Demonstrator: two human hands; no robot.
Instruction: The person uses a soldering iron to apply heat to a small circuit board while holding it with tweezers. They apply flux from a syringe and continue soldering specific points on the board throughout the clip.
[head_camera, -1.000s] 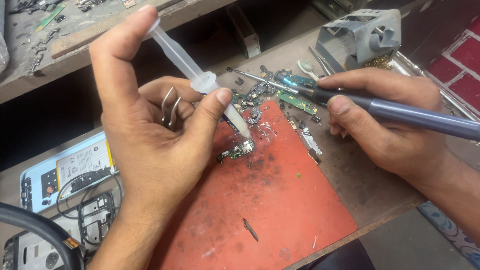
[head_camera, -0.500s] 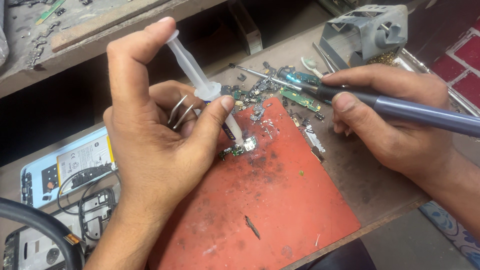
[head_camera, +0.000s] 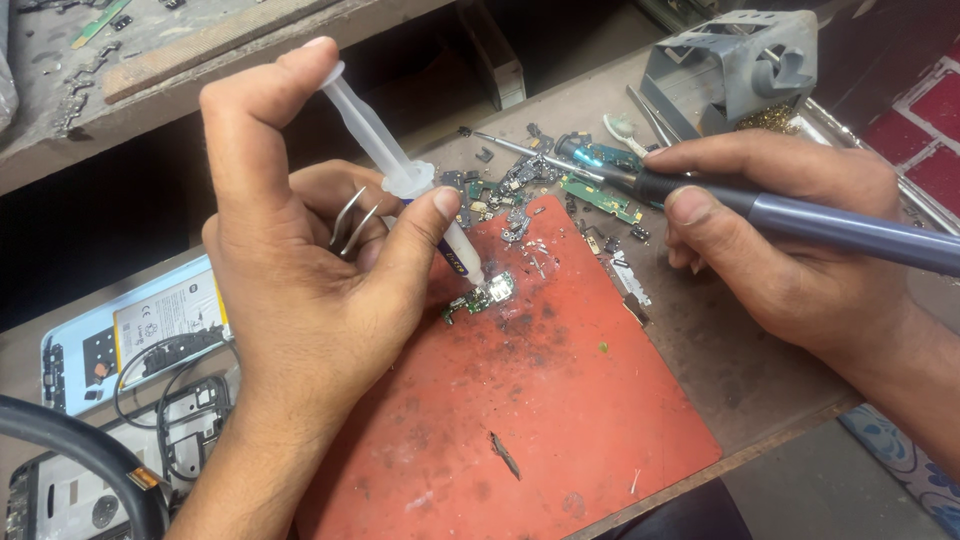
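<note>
My left hand (head_camera: 300, 270) grips a clear syringe (head_camera: 385, 165), thumb on the plunger, its tip touching a small green circuit board (head_camera: 485, 297) on a red work mat (head_camera: 540, 420). Metal tweezers (head_camera: 350, 225) are tucked under the same hand's fingers. My right hand (head_camera: 790, 240) holds a soldering iron with a blue-grey handle (head_camera: 840, 225); its metal tip (head_camera: 500, 145) points left, above and behind the small board.
Several loose circuit boards and small parts (head_camera: 560, 185) lie at the mat's far edge. A grey metal iron stand (head_camera: 730, 65) sits at back right. An opened phone with wires (head_camera: 140, 340) lies at the left, with a black cable (head_camera: 80, 450) in front.
The syringe tip has shifted slightly along the small board and my left thumb has pressed the plunger a little. My right hand with the iron has stayed nearly still.
</note>
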